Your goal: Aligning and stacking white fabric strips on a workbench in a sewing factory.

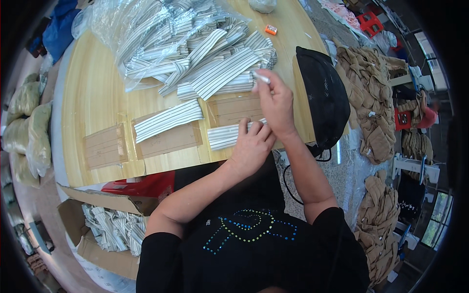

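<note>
Flat on the front of the table lies a striped fabric strip [223,137], white with dark lines. My left hand [251,147] presses down on its right part, fingers apart and slightly bent. Above that strip, my right hand [277,105] is closed around a slim white pen-like stick [262,77], its tip pointing up and left. Just behind the strip is a brown cardboard template [234,111] with drawn lines. A second striped strip [168,119] rests askew on another cardboard template [171,145], left of my hands.
More striped strips [224,68] are heaped at the back, partly under a clear plastic bag [146,29]. A third template [105,146] is at left. A black mesh-like bag [322,97] borders the right edge. An orange item [270,30] sits behind. Below left, a carton [88,244] holds strips.
</note>
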Action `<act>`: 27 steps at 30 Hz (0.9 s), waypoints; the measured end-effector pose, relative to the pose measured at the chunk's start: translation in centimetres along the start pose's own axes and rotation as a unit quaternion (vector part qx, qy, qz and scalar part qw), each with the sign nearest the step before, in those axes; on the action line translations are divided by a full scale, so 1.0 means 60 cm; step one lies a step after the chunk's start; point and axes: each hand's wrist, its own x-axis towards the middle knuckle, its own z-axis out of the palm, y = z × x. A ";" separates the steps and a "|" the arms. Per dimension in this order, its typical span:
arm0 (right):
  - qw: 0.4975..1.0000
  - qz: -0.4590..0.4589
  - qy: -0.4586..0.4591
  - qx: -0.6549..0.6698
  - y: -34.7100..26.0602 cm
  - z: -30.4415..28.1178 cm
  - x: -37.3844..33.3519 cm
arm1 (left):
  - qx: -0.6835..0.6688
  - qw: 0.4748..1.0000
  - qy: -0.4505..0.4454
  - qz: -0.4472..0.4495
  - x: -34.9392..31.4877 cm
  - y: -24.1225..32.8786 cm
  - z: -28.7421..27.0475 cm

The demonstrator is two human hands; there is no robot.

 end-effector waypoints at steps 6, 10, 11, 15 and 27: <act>0.965 -0.154 0.069 -0.200 0.097 0.018 0.158 | -0.038 0.999 0.037 -0.004 -0.001 -0.012 -0.063; 0.990 -0.012 -0.003 -0.140 0.042 0.009 0.158 | 0.076 0.991 0.088 -0.061 -0.024 -0.083 -0.130; 0.990 -0.010 -0.003 -0.137 0.012 0.001 0.145 | 0.120 0.985 0.075 -0.094 -0.039 -0.112 -0.128; 0.968 0.039 -0.004 0.249 -0.056 -0.059 0.040 | 0.093 0.979 0.070 -0.169 -0.086 -0.164 -0.129; 0.991 0.062 0.026 -0.118 0.085 -0.081 -0.108 | -0.072 0.995 0.069 -0.011 0.011 0.004 -0.078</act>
